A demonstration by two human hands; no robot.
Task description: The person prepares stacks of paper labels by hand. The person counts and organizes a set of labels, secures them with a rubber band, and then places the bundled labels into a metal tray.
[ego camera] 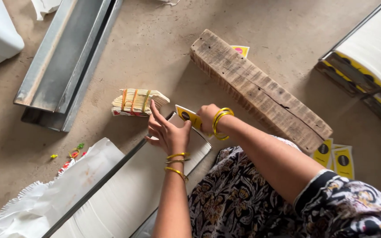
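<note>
The left hand [169,132] lay with fingers spread and released on the end of a long stack of white sheets [146,185] on the floor, its fingertips just beside a bundle of cards [136,102] bound with rubber bands. The right hand [207,118] pinched a yellow card [187,116] at the stack's end. A weathered wooden plank [261,90] lay behind the hands, a metal channel [67,61] to the left, and more yellow cards [335,158] on the right.
</note>
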